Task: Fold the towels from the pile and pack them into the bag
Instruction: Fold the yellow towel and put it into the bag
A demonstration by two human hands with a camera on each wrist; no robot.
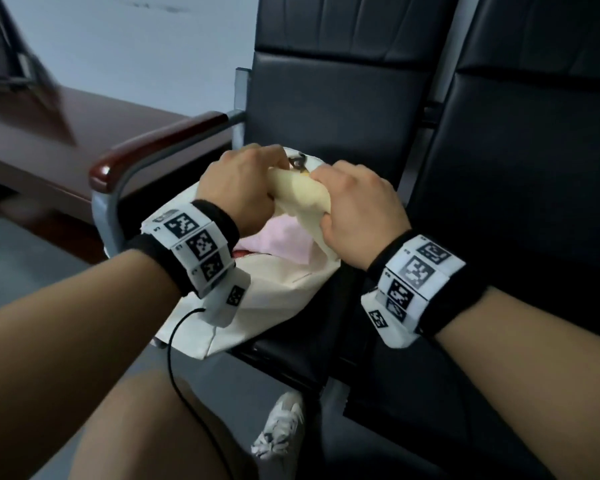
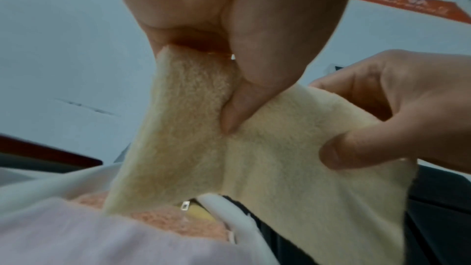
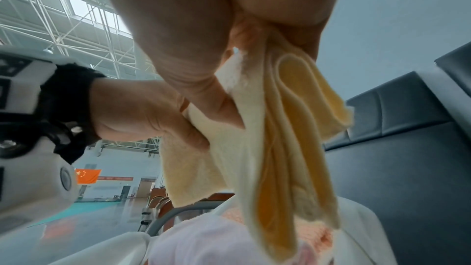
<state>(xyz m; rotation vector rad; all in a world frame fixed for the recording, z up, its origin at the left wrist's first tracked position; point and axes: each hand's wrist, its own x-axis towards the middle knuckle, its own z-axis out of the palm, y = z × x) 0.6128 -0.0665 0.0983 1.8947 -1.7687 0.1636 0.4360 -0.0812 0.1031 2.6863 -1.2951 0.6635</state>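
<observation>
A folded pale yellow towel (image 1: 300,194) hangs over the open mouth of a cream cloth bag (image 1: 274,299) that lies on a black seat. My left hand (image 1: 238,183) grips the towel's left end, thumb pressed into the cloth (image 2: 237,108). My right hand (image 1: 357,206) grips its right end, and the towel's folded layers (image 3: 288,148) hang down from those fingers. A pink towel (image 1: 278,242) and an orange towel (image 2: 158,223) lie inside the bag beneath the yellow one.
The bag lies on a black padded chair (image 1: 343,109) with a red-brown armrest (image 1: 153,147) to its left. A second black chair (image 1: 534,168) stands to the right. A brown bench (image 1: 66,140) stands further left. A white sneaker (image 1: 281,431) is on the floor.
</observation>
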